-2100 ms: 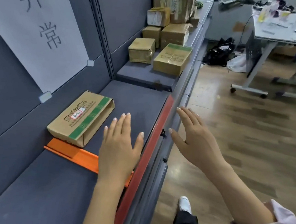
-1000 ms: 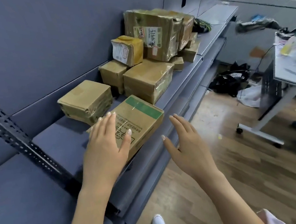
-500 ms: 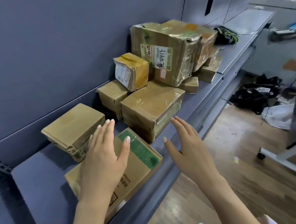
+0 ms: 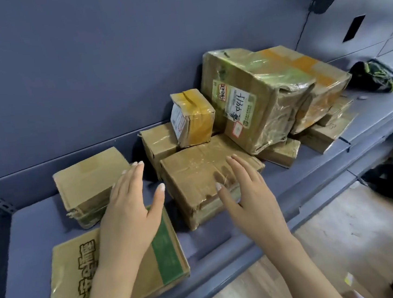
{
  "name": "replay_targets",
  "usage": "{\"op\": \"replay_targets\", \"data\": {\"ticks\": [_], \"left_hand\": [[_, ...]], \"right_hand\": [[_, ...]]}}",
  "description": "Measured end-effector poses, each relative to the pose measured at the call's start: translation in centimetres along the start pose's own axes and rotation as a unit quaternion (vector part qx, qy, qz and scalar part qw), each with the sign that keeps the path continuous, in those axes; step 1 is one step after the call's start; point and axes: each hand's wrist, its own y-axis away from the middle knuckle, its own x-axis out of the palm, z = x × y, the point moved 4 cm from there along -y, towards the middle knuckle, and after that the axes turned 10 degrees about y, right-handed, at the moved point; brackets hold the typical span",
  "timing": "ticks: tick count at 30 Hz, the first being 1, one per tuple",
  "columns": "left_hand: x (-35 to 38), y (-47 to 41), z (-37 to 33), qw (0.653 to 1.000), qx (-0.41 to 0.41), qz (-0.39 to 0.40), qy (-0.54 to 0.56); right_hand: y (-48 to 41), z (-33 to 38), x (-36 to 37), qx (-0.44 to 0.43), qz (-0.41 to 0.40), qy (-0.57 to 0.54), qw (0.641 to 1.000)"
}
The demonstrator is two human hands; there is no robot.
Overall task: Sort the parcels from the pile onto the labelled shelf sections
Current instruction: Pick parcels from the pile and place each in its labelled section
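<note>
I see both hands flat, gripping nothing: left hand [image 4: 129, 214] just left of the central taped parcel [image 4: 194, 180], right hand [image 4: 246, 192] above its top. That parcel rests on the grey shelf [image 4: 224, 238]; bare shelf runs along its front. Behind it, a large parcel [image 4: 269, 87] bears a handwritten white label [image 4: 237, 105].

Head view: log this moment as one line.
phase: pre-grasp | left hand: open, over green-striped carton | right hand: open, over taped brown parcel | held: nothing
</note>
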Motion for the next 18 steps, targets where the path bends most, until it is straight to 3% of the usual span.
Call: {"op": "replay_targets", "data": {"ticks": [10,18], "left_hand": [[3.7,-0.1,-4.3,0.993,-0.046,-0.097,-0.050],[3.3,0.4,-4.5,0.989,-0.054,-0.117,-0.069]], "right_hand": [[-6.2,-2.9,-1.1,-0.131,0.020,-0.043,0.990],[-9.5,-1.0,-1.5,-0.136,0.011,-0.060,0.989]]}}
